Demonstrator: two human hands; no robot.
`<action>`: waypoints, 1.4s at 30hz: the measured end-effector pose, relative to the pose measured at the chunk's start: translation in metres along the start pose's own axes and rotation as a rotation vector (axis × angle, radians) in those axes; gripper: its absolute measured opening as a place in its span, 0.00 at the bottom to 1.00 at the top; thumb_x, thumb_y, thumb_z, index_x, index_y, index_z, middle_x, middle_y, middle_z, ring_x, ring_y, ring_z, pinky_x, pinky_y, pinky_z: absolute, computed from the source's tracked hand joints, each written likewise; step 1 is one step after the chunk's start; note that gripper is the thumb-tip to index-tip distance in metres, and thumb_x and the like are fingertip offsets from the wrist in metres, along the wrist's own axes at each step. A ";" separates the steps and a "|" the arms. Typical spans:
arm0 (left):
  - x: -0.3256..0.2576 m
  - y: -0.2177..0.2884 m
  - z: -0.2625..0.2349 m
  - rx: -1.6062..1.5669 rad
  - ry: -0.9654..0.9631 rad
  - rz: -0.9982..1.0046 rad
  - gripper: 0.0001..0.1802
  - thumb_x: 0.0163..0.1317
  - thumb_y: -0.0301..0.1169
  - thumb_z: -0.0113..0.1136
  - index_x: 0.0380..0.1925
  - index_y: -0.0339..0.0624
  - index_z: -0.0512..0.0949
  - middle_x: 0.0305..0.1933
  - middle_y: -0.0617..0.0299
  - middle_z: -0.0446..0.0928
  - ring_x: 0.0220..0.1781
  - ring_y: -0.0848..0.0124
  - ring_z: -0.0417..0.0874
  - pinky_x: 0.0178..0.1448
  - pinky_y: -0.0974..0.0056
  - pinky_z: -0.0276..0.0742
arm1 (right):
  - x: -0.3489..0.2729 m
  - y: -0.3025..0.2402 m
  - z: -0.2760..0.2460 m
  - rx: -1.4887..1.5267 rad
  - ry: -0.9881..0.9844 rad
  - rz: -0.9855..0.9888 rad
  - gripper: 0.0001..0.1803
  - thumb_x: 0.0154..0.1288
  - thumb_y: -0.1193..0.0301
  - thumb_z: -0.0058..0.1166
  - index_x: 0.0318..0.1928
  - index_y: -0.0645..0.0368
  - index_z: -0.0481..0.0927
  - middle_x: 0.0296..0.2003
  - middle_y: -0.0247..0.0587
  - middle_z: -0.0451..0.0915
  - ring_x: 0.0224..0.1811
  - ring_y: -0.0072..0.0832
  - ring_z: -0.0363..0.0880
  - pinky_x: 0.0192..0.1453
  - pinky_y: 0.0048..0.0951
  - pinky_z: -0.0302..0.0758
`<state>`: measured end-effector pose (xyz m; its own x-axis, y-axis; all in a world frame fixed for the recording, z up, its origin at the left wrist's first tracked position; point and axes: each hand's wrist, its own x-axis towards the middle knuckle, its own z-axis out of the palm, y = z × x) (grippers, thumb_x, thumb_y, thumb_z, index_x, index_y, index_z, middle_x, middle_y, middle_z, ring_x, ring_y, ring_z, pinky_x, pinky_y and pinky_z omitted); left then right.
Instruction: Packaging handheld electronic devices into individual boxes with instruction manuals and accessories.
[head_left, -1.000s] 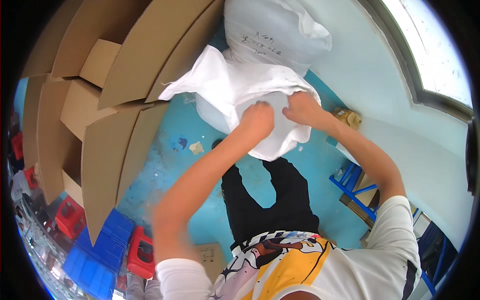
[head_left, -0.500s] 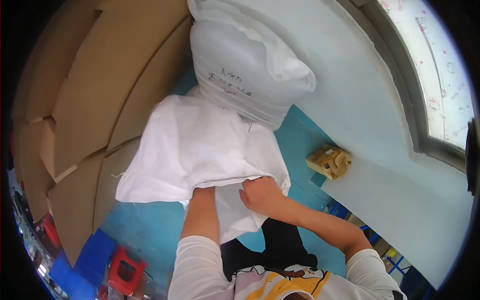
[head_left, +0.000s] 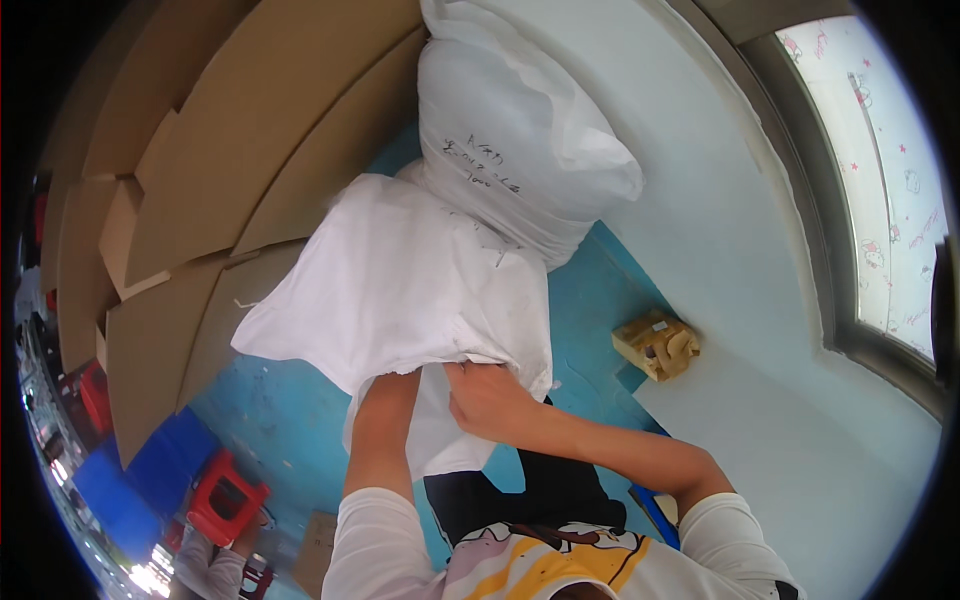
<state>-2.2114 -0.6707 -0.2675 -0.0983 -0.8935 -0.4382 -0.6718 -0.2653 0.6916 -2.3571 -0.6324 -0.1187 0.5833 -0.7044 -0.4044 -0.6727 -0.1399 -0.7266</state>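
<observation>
over the blue floor: white sack, just beside a bulging bag
right hand: clamped on the sack's rim
left hand: hidden inside the sack, grip cannot be told

The left arm reaches forward, with the left hand hidden. The right arm bends at the elbow, its right hand curled up.

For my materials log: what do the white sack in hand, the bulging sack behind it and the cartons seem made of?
White sack: probably woven plastic, matte; soft folds and a loose corner thread suggest it.
Bulging sack: likely plastic film or weave, faintly translucent, with taut creases.
Cartons: matte brown cardboard, by their stiff, flat flaps.
</observation>
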 end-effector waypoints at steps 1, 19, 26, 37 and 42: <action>0.000 0.003 -0.001 -0.022 -0.004 -0.011 0.16 0.64 0.37 0.54 0.44 0.36 0.78 0.33 0.55 0.80 0.32 0.66 0.82 0.37 0.60 0.79 | 0.002 -0.006 -0.001 -0.004 -0.009 -0.008 0.24 0.55 0.74 0.53 0.50 0.74 0.65 0.38 0.62 0.76 0.42 0.54 0.77 0.45 0.48 0.74; -0.179 0.108 -0.091 -0.721 0.058 -0.087 0.17 0.72 0.36 0.48 0.24 0.38 0.69 0.18 0.62 0.70 0.17 0.75 0.73 0.21 0.67 0.70 | 0.015 -0.006 -0.065 -0.338 0.004 -0.008 0.16 0.55 0.77 0.48 0.45 0.70 0.67 0.31 0.62 0.77 0.37 0.55 0.77 0.45 0.52 0.72; -0.298 0.136 -0.120 -1.476 0.394 -0.340 0.15 0.72 0.38 0.50 0.25 0.49 0.66 0.17 0.72 0.60 0.15 0.81 0.63 0.15 0.74 0.56 | 0.034 -0.057 -0.057 -0.564 -0.279 0.025 0.21 0.57 0.79 0.47 0.52 0.71 0.65 0.39 0.62 0.77 0.45 0.56 0.77 0.51 0.50 0.73; -0.300 0.165 -0.077 -1.205 0.143 -0.296 0.14 0.70 0.31 0.49 0.24 0.39 0.69 0.14 0.66 0.69 0.13 0.78 0.71 0.17 0.70 0.65 | 0.067 0.091 -0.002 -0.520 -0.073 -0.522 0.21 0.63 0.73 0.48 0.56 0.66 0.67 0.49 0.55 0.75 0.48 0.42 0.80 0.49 0.42 0.77; -0.306 0.163 -0.073 -1.173 0.012 -0.143 0.14 0.69 0.28 0.50 0.23 0.36 0.65 0.15 0.54 0.62 0.16 0.58 0.69 0.22 0.58 0.62 | 0.067 0.172 0.032 -0.351 -0.106 -0.547 0.21 0.63 0.73 0.48 0.57 0.66 0.67 0.49 0.54 0.75 0.48 0.41 0.79 0.50 0.41 0.77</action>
<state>-2.2377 -0.4671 0.0213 -0.0658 -0.8303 -0.5534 0.4092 -0.5282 0.7440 -2.4196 -0.6815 -0.2887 0.9128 -0.3975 -0.0941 -0.3647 -0.6894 -0.6259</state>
